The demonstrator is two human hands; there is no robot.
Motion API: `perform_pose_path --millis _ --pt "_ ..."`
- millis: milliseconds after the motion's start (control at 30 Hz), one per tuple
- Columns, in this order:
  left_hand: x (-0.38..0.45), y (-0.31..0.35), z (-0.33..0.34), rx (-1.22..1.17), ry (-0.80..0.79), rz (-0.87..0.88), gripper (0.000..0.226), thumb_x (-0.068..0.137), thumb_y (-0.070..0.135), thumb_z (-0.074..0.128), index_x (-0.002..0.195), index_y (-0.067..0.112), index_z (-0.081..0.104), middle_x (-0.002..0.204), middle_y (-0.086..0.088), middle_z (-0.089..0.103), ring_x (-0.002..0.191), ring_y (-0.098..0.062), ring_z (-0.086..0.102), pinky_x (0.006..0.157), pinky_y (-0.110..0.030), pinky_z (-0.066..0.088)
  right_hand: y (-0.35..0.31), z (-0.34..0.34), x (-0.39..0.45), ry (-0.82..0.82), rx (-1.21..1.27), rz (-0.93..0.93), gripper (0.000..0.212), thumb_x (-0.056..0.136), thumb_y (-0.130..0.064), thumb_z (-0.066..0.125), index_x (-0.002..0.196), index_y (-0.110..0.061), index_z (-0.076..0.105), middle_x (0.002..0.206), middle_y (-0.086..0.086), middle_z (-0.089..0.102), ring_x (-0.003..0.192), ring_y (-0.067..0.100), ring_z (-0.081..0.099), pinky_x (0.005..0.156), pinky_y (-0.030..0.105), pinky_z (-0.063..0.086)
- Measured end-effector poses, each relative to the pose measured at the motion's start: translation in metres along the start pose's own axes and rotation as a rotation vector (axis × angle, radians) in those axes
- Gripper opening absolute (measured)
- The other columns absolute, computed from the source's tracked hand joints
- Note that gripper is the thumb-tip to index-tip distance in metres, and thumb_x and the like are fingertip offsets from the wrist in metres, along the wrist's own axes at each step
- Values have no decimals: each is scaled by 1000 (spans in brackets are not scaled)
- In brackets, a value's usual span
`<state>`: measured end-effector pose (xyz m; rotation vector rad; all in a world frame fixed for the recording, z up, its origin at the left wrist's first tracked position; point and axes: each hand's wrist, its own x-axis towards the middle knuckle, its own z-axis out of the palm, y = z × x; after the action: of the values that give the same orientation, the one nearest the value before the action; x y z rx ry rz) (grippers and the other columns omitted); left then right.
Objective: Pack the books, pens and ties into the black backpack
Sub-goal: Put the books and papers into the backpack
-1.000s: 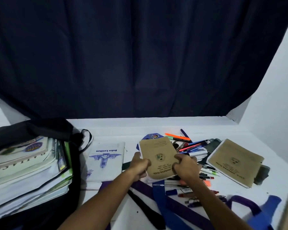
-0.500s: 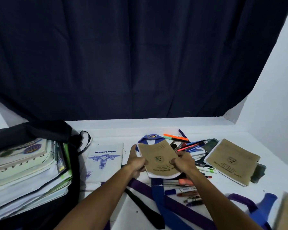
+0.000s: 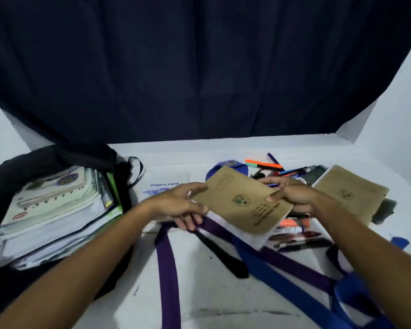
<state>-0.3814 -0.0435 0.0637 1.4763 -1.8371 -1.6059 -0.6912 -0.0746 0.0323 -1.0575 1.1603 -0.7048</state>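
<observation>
i hold a brown book (image 3: 242, 200) up off the white table (image 3: 211, 293), tilted, with both hands on it. my right hand (image 3: 292, 195) pinches its right edge, thumb on the cover and fingers curled behind. my left hand (image 3: 178, 205) has the left corner, thumb lying along the top edge and the other fingers loose below; how firmly they grip under the cover i cannot tell.

the black backpack (image 3: 45, 160) lies open at the left side of the table, with a stack of books (image 3: 55, 210) filling its mouth. just beside it, partly hidden by my left hand, a white book (image 3: 166, 181) with blue print lies flat. a second brown book (image 3: 351, 193) rests at the right, well apart from the backpack.

behind the held book sits a heap of pens (image 3: 271, 168), orange, green and blue among them, and more pens (image 3: 299, 243) lie under its near edge. ties stretch across the table toward me: a purple tie (image 3: 167, 269), a black tie (image 3: 223, 254) and a blue tie (image 3: 282, 286), crossing one another below the book. a dark curtain (image 3: 199, 67) hangs behind the table.
</observation>
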Motion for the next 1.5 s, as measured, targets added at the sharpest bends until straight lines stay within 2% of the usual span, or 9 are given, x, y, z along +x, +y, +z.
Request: perform_pose_path --millis 100,267,467,667,867,1000,1100,1267,1500 --pt "-19 -7 -14 371 105 168 55 84 25 76 133 28 51 72 0 69 60 -19 61 58 -27 50 18 10 -5 -228 -70 84 67 66 16 62 129 -5 55 105 20 67 88 31 69 67 37 58" --pt "-14 -59 17 1115 101 675 73 73 65 62 130 21 55 126 -3 51 115 -20 47 90 -32 46 26 55 -17 -430 -595 81 58 74 5 64 126 -19 61 117 19 65 99 35 67 81 45 57" --pt "6 -84 34 1310 -74 645 73 62 77 59 114 27 61 121 0 48 108 -19 43 83 -40 44 30 94 -45 -55 -1281 -259 43 83 -1 56 120 -21 67 122 -1 63 104 15 59 84 29 49" --pt "47 -8 92 925 -19 881 29 85 48 58 94 22 69 98 5 62 89 -11 56 73 -38 50 40 20 -97 426 -866 -338 24 83 -8 66 107 -8 71 102 5 69 83 12 59 74 23 44" --pt "86 70 256 340 -264 848 7 79 18 66 86 17 68 70 9 62 59 2 52 61 -15 41 100 -78 -215 1103 -513 -111 24 87 -1 60 107 -10 70 97 0 67 89 16 63 72 14 43" --pt "107 103 347 350 -333 636 35 82 19 71 116 16 62 106 1 65 96 -12 62 83 -25 49 144 -113 -280 1364 -368 83 32 87 -3 56 118 -7 64 116 13 65 108 27 60 87 25 42" --pt "120 120 389 554 -299 533 58 86 27 66 138 18 42 130 -4 57 115 -24 56 97 -35 48 166 -124 -307 1403 -350 188 39 92 -6 50 131 -7 55 127 18 59 113 31 57 90 32 43" --pt "136 121 420 681 -257 392 68 84 31 67 141 21 33 131 -11 50 122 -31 47 103 -43 43 180 -138 -301 1278 -282 259 45 92 -13 49 137 -15 51 126 11 62 111 29 59 94 38 49" --pt "157 128 417 415 -300 227 77 77 8 77 144 18 39 139 -8 43 119 -25 50 98 -34 50 170 -158 -282 1366 139 91 34 75 10 54 97 -14 65 101 13 67 84 29 67 69 48 60"
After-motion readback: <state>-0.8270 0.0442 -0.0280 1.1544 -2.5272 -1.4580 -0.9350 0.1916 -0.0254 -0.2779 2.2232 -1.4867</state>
